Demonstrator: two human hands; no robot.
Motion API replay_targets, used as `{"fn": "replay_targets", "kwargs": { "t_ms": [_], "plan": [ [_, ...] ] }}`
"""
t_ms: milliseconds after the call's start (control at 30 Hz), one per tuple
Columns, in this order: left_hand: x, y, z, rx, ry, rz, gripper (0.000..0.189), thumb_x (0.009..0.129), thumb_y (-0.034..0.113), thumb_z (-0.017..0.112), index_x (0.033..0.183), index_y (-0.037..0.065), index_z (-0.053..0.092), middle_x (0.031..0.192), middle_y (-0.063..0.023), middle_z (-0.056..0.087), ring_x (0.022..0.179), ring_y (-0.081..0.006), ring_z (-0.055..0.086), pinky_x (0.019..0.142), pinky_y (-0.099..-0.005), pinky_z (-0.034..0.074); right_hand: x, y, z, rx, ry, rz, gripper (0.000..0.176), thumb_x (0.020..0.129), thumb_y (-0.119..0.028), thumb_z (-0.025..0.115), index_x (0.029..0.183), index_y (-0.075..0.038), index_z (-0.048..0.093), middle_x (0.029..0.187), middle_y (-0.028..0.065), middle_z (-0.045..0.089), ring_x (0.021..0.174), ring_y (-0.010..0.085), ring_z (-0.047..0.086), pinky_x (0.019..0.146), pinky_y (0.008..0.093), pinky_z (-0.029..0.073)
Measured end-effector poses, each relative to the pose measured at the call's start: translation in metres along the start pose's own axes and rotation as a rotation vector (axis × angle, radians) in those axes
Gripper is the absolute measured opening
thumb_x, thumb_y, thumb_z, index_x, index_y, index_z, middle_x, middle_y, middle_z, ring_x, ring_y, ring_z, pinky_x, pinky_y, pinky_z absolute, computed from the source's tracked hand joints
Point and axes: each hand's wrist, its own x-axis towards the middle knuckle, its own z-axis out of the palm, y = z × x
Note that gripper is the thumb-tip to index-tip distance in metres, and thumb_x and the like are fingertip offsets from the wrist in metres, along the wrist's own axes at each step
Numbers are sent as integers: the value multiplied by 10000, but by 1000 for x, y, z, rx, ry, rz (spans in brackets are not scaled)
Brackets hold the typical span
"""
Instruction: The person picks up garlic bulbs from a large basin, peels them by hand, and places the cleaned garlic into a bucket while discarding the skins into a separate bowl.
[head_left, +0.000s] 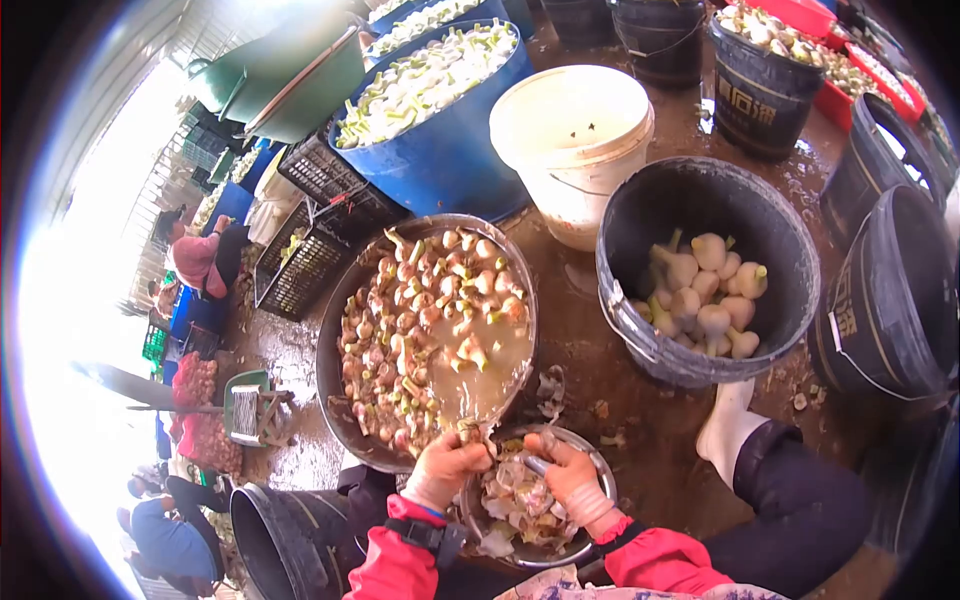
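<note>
My left hand [450, 470] is closed around a garlic bulb [470, 432], over the rim between two metal basins. My right hand [566, 474] grips a short grey tool [537, 465] that looks like a small knife; its working end cannot be made out. Below both hands, a small metal bowl [600, 468] holds papery garlic peelings [515, 500]. Just beyond it, a wide metal basin [330, 395] contains many unpeeled garlic bulbs [400, 300] in murky water. To the right, whitish peeled bulbs [712, 290] lie in a black bucket [620, 330].
A white bucket [565, 185] and a blue tub [440, 150] heaped with pale bulbs stand ahead. Black crates [290, 260] are at left, more black buckets [880, 290] at right. Other people [195, 255] sit at far left. The brown floor [570, 345] looks wet.
</note>
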Motion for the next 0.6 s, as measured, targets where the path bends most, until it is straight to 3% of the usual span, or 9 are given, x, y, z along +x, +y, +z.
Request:
{"fn": "replay_targets", "kwargs": {
  "t_ms": [67,133,200,267,333,467,500,567,600],
  "plan": [
    [-20,-24,5,310,27,69,386,816,122,690,1147,5,528,966,-11,577,824,-96,522,768,-256,434,-5,-3,3,-42,-99,-62,377,831,-86,673,1195,-21,598,1101,61,662,1020,137,609,909,260,456],
    [-38,-45,18,237,-9,92,505,783,130,701,1234,4,514,1013,4,583,913,-96,527,821,-251,444,-13,3,9,235,-147,36,412,833,-66,658,1233,-23,566,1099,67,660,1007,142,615,895,267,462],
    [-50,-60,33,238,68,98,499,766,145,715,1215,11,542,989,7,582,905,-87,517,805,-256,443,-14,17,11,90,-162,68,419,832,-52,647,1241,-26,558,1096,69,659,1006,141,613,888,268,464],
    [-49,-77,32,1019,288,450,322,682,202,731,920,15,622,848,-126,576,808,-273,555,741,-361,456,-13,35,11,-56,-179,92,427,831,-38,636,1249,-29,550,1092,72,659,1005,140,611,881,270,465],
    [-52,-87,48,1094,438,503,308,655,231,728,833,17,595,846,-176,563,849,-358,535,750,-404,450,-15,41,12,-319,-95,-235,403,836,-127,633,1225,-52,559,1014,160,666,922,256,637,819,296,478],
    [-56,-107,62,1338,588,642,365,700,220,713,984,31,584,905,-144,584,843,-333,561,744,-405,474,-30,32,15,-450,27,-71,365,830,-129,620,1183,-49,575,949,196,653,857,302,628,784,324,483],
    [-57,-107,63,1338,591,643,365,700,220,713,984,31,584,905,-144,584,843,-333,561,744,-405,474,-30,29,12,-437,-6,0,340,827,-78,614,1164,-37,592,970,162,665,880,236,634,787,298,488],
    [-60,-102,66,519,399,472,389,780,214,676,1112,55,552,954,-104,602,790,-263,583,687,-345,484,-31,15,4,-270,-97,-95,327,835,-51,591,1161,-31,602,991,116,669,878,180,618,782,281,487],
    [-67,-94,59,-149,170,222,399,848,283,651,1139,33,543,1003,-89,616,754,-206,582,600,-288,464,-31,10,1,-102,-185,-187,318,843,-25,569,1158,-26,611,1012,71,673,876,125,601,778,265,486]
  ]
}}
